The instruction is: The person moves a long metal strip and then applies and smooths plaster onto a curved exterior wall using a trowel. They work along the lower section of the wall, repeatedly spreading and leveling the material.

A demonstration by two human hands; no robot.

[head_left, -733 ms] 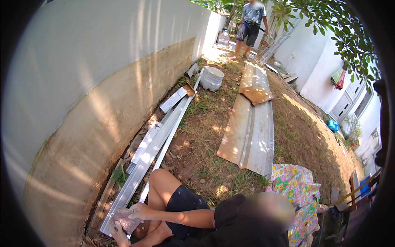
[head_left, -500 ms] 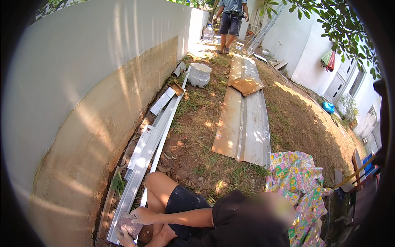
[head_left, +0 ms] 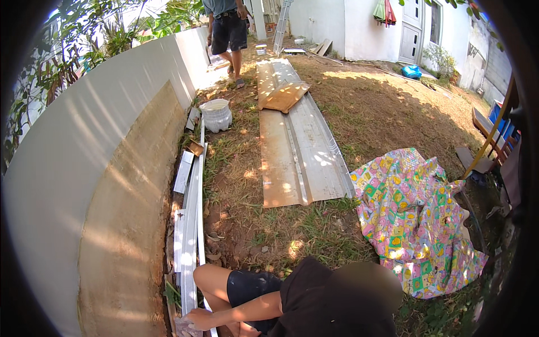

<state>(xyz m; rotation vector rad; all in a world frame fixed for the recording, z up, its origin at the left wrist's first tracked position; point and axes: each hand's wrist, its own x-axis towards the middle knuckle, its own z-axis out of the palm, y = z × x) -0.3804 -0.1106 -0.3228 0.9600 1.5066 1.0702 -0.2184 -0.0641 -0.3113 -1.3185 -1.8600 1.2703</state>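
My right forearm, bare below a dark sleeve, stretches to the left along the lower edge. At its end my right hand (head_left: 200, 319) is closed on a pinkish-grey lump (head_left: 184, 327), whose kind I cannot make out. Its lower part runs past the picture's edge. The hand is over the near end of long silvery metal strips (head_left: 190, 253), beside my bare bent knee (head_left: 210, 275) and dark shorts. My left hand is out of view.
A pale wall (head_left: 129, 180) runs along the left. A cut plastic bucket (head_left: 216, 115) stands beyond the strips. Corrugated sheets (head_left: 306, 151) carry a brown bent panel (head_left: 283, 96). A patterned cloth (head_left: 415, 219) lies right. A person (head_left: 229, 33) stands at the back.
My view has swung, so the yard sits further left and the hands lower. My left hand, seen at the lump before, has left the picture. The person at the back has come nearer.
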